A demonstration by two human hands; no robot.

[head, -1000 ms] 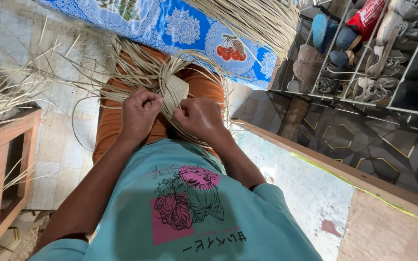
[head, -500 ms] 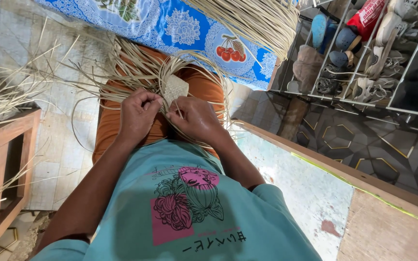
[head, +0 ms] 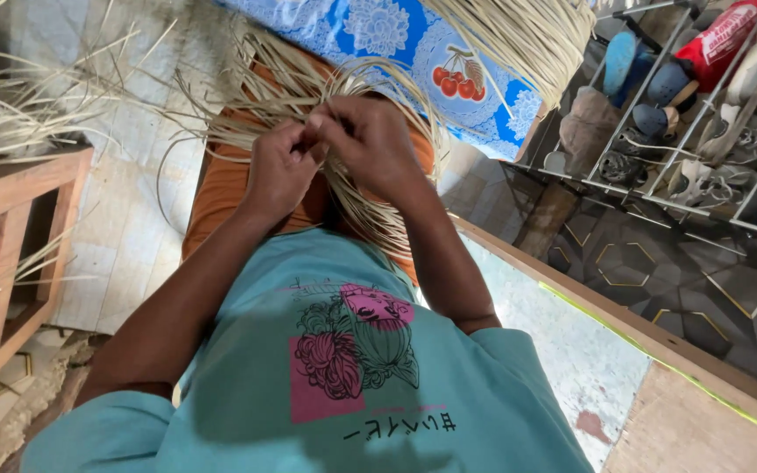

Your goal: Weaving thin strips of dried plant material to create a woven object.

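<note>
Left hand [head: 280, 171] and right hand [head: 370, 144] meet, fingers pinching pale straw strands [head: 378, 219] over the orange-clad lap [head: 221, 188].

An orange-clad lap [head: 221, 188] carries a fan of pale straw strands [head: 282, 88].

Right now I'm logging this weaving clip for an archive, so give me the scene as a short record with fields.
left hand: pinching pale straw strands
right hand: gripping the same strands, touching the left hand
lap: orange cloth beneath the strands
left side: wooden frame
right side: wire rack with footwear
beyond: blue patterned cloth
</note>
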